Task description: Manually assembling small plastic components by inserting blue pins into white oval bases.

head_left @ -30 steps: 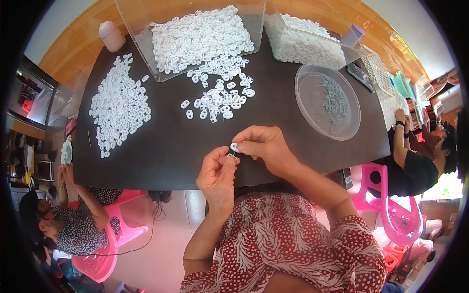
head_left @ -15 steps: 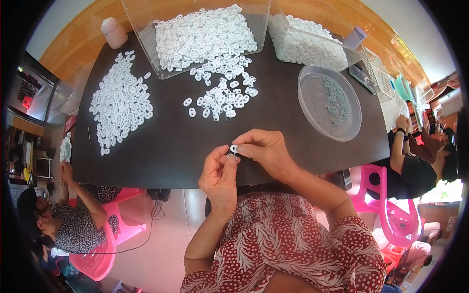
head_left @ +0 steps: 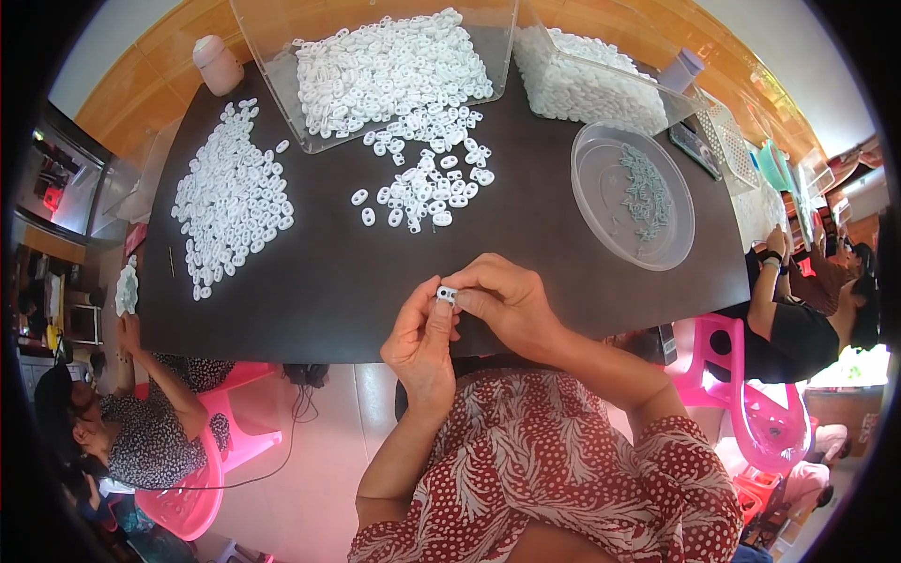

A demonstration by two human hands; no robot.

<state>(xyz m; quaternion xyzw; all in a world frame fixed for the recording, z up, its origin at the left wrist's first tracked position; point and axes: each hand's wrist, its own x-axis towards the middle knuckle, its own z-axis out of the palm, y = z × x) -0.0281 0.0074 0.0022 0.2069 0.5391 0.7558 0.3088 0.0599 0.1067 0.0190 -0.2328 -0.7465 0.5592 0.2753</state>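
Note:
Near the table's front edge, my left hand (head_left: 419, 342) pinches a small white oval plastic piece with two holes (head_left: 447, 295) between thumb and fingers. My right hand (head_left: 507, 305) grips the same piece from the other side, thumb and forefinger closed at its edge. The fingertips cover part of it. Ahead of my hands lies a small pile of similar white pieces (head_left: 427, 192). At the left a larger pile of them (head_left: 235, 206) spreads over the table. To the right is a round clear plastic dish (head_left: 591, 220) holding many tiny grey-green parts (head_left: 648, 192), too small to make out.
At the back of the dark table (head_left: 328, 281) stand two clear bins (head_left: 502, 80), heaped with white pieces. A pink bottle (head_left: 218, 66), a purple-lidded container (head_left: 680, 70) and a phone (head_left: 694, 150) stand around the edge. Other people sit left and right on pink chairs.
The white piece in my right fingers has come down slightly against my left fingertips and turned, so both holes show. The piles and dish are unmoved.

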